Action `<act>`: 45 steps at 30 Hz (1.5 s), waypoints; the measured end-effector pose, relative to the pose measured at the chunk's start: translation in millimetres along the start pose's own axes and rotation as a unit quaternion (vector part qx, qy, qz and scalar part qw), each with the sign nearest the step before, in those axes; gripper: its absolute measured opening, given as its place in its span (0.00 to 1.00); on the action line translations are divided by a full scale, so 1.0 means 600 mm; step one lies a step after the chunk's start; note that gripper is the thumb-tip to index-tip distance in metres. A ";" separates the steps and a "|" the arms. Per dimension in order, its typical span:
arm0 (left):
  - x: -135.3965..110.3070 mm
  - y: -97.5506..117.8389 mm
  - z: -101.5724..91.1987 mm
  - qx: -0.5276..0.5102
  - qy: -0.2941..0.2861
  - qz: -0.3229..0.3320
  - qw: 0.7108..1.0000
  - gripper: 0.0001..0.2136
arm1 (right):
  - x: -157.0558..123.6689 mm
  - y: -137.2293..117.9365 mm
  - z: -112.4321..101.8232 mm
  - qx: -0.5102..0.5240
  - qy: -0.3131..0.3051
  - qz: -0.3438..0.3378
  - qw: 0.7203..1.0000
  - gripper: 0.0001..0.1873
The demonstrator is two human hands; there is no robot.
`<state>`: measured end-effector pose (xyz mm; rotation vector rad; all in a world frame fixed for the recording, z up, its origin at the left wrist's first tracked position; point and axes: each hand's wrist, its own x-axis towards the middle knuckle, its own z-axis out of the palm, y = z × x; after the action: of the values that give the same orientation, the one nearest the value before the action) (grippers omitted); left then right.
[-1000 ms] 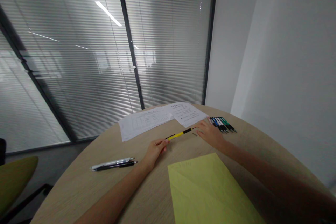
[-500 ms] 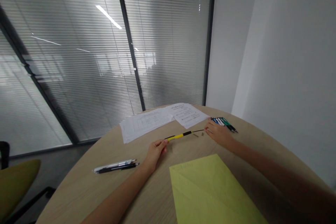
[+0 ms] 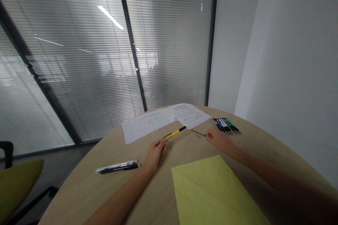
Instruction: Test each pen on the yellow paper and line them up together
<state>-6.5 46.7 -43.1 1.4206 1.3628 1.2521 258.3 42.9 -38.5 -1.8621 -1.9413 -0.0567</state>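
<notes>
My left hand [image 3: 154, 149] pinches one end of a yellow and black pen barrel [image 3: 174, 133], which points up and to the right above the round wooden table [image 3: 87, 190]. My right hand [image 3: 218, 139] is closed on a thin dark refill [image 3: 197, 133] that is out of the barrel and points back toward it. A small dark piece lies on the table just beside the refill's tip. Several pens [image 3: 225, 125] with blue, black and green barrels lie in a row just beyond my right hand.
Two printed white sheets [image 3: 161, 119] lie at the table's far edge. A yellow-green envelope [image 3: 211, 193] lies in front of me. Two pens [image 3: 117, 166] lie to the left. A green chair [image 3: 18, 179] stands at lower left. Glass walls with blinds lie beyond.
My right hand has drawn the thin refill out of the pen barrel and moved right. My left hand has tilted the barrel up and back a little.
</notes>
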 end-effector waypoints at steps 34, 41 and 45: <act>-0.007 0.005 0.005 0.031 -0.125 0.012 0.992 0.17 | 0.024 -0.034 -0.005 0.205 -0.063 -0.105 0.971 0.16; -0.012 0.015 0.006 0.020 -0.150 0.015 0.988 0.17 | 0.012 -0.028 0.005 0.286 -0.160 -0.045 0.944 0.14; -0.011 0.014 0.006 0.005 -0.150 0.009 0.989 0.16 | 0.015 -0.015 0.005 0.327 -0.156 -0.017 0.932 0.13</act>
<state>-0.6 39.6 -36.3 1.5594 1.1537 0.9959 248.7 51.3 -35.8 -1.4377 -1.8625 0.8216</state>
